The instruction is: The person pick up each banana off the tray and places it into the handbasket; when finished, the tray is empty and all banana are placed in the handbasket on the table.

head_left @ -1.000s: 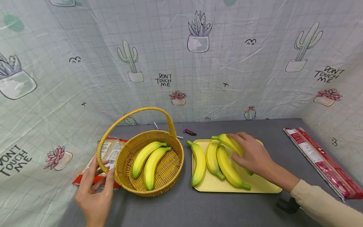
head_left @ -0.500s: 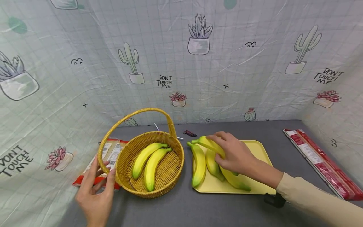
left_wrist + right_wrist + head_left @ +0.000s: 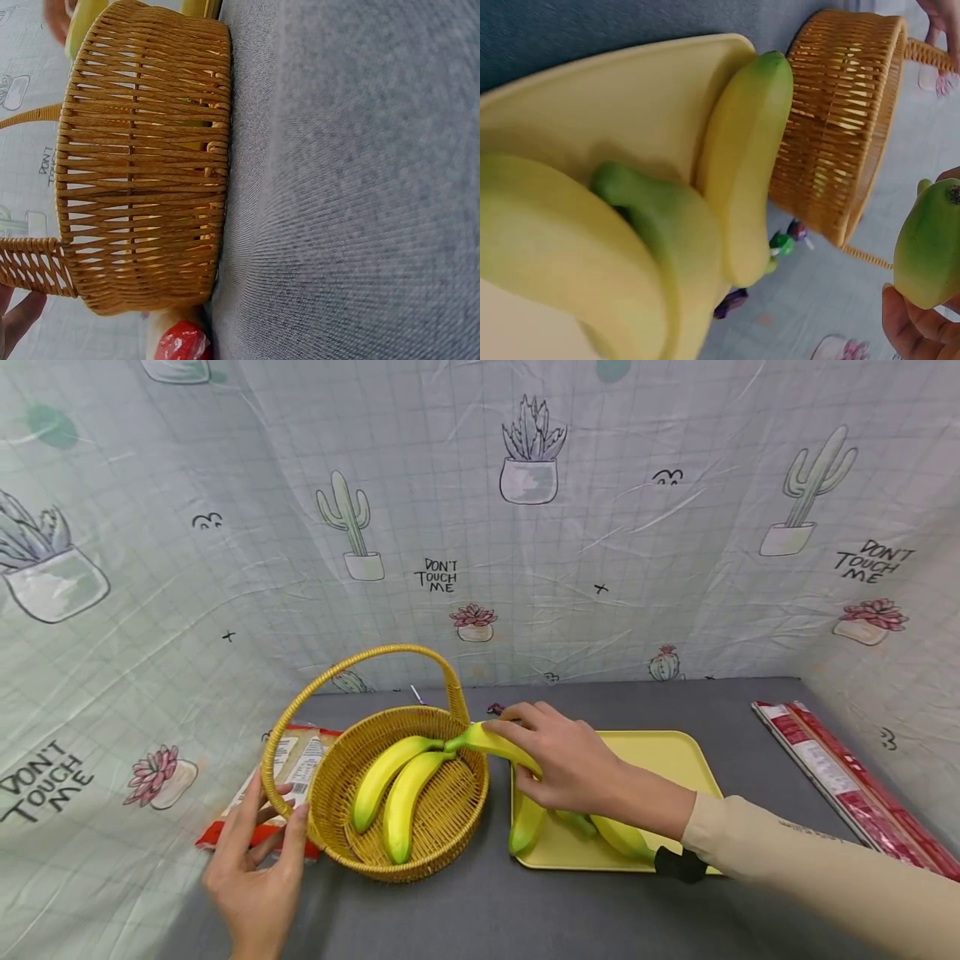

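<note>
My right hand (image 3: pixel 570 760) holds a yellow banana (image 3: pixel 491 743) above the gap between basket and tray. The banana's stem end overlaps the right rim of the woven basket (image 3: pixel 450 850); its green tip (image 3: pixel 930 247) faces the right wrist camera. Inside the basket lie two bananas, a left one (image 3: pixel 386 777) and a right one (image 3: pixel 408 802), side by side. My left hand (image 3: pixel 255 877) pinches the foot of the basket's arched handle (image 3: pixel 281 727) between thumb and fingers. On the yellow tray (image 3: pixel 667 747), several bananas (image 3: pixel 742 165) are partly hidden by my right arm in the head view.
A red-edged food packet (image 3: pixel 300 768) lies behind the basket's left side. Long red packages (image 3: pixel 840 772) stretch along the table's right side. A small dark-wrapped sweet (image 3: pixel 495 708) is behind the right hand. A patterned curtain (image 3: pixel 480 527) encloses the back and sides.
My right hand has carried the banana leftward from above the tray to the basket's right rim. The left hand keeps its grip on the handle, and the basket has stayed in place.
</note>
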### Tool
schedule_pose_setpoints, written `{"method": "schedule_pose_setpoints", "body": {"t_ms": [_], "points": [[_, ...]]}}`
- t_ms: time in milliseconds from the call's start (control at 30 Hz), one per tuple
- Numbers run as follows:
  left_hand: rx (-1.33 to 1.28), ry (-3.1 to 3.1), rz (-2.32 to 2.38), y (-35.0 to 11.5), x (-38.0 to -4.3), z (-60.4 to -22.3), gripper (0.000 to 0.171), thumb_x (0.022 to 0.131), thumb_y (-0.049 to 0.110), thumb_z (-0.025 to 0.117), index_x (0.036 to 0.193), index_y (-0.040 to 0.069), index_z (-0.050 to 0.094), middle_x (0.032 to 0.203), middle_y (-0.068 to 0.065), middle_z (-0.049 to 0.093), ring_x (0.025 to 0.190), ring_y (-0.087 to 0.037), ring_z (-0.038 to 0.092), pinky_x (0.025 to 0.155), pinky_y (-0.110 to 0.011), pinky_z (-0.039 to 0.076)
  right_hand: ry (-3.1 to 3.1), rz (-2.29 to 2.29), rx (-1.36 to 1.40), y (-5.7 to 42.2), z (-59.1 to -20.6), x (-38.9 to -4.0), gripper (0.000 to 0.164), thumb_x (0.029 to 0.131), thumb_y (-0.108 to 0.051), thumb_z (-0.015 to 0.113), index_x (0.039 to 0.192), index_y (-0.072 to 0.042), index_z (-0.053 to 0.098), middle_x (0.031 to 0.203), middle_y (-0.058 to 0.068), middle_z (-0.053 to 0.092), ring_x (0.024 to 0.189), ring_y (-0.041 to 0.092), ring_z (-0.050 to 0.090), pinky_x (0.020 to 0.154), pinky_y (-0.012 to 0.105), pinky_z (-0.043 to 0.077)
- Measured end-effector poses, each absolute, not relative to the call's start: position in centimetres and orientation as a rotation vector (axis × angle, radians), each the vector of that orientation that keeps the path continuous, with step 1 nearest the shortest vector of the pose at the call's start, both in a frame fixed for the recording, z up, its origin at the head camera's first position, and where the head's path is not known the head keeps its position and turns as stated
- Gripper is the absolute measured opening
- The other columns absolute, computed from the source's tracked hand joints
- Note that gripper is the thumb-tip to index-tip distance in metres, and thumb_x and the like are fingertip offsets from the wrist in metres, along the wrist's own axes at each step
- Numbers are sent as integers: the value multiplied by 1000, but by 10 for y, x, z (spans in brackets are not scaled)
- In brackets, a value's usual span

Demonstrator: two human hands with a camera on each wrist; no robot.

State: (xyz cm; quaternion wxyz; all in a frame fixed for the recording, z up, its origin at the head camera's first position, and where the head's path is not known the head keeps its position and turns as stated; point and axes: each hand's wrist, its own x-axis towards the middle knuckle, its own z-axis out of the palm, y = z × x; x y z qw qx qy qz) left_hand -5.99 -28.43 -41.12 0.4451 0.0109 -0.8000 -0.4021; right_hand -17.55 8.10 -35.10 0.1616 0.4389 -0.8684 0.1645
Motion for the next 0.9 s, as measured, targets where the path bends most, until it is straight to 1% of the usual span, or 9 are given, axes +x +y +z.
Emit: {"method": "schedule_pose_setpoints", "body": {"t_ms": [167, 200, 300, 433, 600, 633, 767, 833, 900], "points": [[12, -1963, -987, -284, -61, -410, 77, 87, -10, 81, 154, 22, 58, 121, -17, 69, 103, -4, 67, 76, -12, 55, -2444, 397, 1383, 61, -344, -181, 63, 86, -12, 70, 148, -19, 62, 136, 4, 59, 109, 22, 57, 41, 23, 35], [8, -1952, -989, -283, -62, -410, 77, 86, -12, 81, 153, 20, 59, 120, -17, 70, 102, -4, 68, 75, -12, 55, -2437, 384, 1410, 56, -343, -182, 63, 86, -13, 70, 148, -20, 61, 135, 4, 59, 108, 21, 56, 42, 23, 36], [10, -1958, -999, -283, -61, -410, 77, 87, -12, 81, 154, 21, 58, 120, -17, 70, 102, -5, 68, 75, -12, 55, -2413, 347, 1482, 44, -341, -187, 64, 86, -13, 70, 148, -21, 61, 135, 2, 60, 105, 20, 55, 43, 23, 37], [9, -1970, -1014, -283, -61, -412, 78, 88, -12, 81, 154, 22, 57, 121, -15, 70, 102, -5, 68, 75, -12, 55, -2406, 293, 1572, 26, -337, -193, 63, 88, -15, 71, 150, -20, 59, 137, 2, 59, 108, 20, 56, 45, 24, 39], [-44, -1910, -1033, -282, -65, -415, 77, 82, -19, 82, 150, 11, 62, 117, -19, 70, 99, -7, 69, 73, -12, 55, -2397, 194, 1718, 0, -330, -203, 61, 93, -16, 68, 152, -20, 56, 142, 3, 56, 114, 20, 56, 48, 25, 41], [-45, -1910, -1031, -282, -65, -415, 77, 82, -19, 82, 149, 11, 63, 117, -19, 70, 98, -7, 69, 73, -12, 55, -2393, 177, 1750, -6, -329, -205, 61, 93, -15, 66, 153, -20, 56, 142, 4, 55, 115, 20, 55, 49, 25, 41], [-16, -1938, -1028, -283, -63, -415, 78, 84, -16, 82, 151, 17, 61, 118, -15, 71, 100, -6, 68, 73, -12, 56, -2360, 120, 1873, -28, -329, -217, 60, 95, -15, 64, 154, -21, 55, 142, 5, 54, 117, 20, 53, 55, 26, 43], [-4, -1948, -1027, -284, -62, -415, 78, 85, -14, 82, 152, 19, 60, 118, -14, 71, 100, -6, 68, 74, -12, 56, -2344, 110, 1929, -38, -328, -223, 60, 96, -16, 64, 155, -21, 54, 141, 5, 54, 115, 19, 53, 57, 27, 44], [-12, -1934, -1029, -284, -62, -415, 77, 84, -15, 82, 151, 17, 61, 117, -16, 71, 100, -7, 69, 74, -12, 56, -2320, 100, 1981, -49, -328, -228, 61, 96, -17, 64, 156, -22, 54, 142, 5, 54, 118, 19, 53, 62, 28, 46]]}}
